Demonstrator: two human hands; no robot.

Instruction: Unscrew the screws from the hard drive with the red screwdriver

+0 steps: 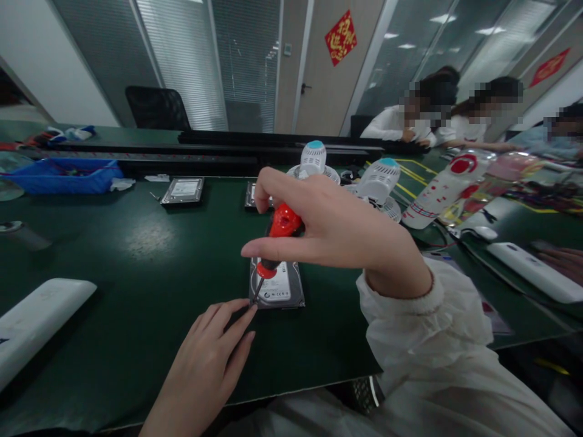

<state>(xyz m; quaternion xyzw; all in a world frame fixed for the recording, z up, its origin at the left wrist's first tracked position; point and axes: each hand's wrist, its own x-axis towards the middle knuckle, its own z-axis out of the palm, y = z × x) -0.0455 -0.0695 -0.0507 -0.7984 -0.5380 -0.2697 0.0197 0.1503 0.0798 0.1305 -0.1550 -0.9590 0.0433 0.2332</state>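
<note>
A hard drive (282,290) with a white label lies flat on the dark green table (150,273) in front of me. My right hand (337,227) is closed round the red handle of a screwdriver (279,233), held upright with its tip on the drive's near left corner. My left hand (214,358) lies flat on the table, fingers stretched out, fingertips touching that same corner.
Two more hard drives (183,190) lie farther back. Two small white fans (378,182) and a white bottle with red marks (439,191) stand to the right. A blue tray (59,176) is at far left, white boxes (36,321) at both sides. Several people sit at back right.
</note>
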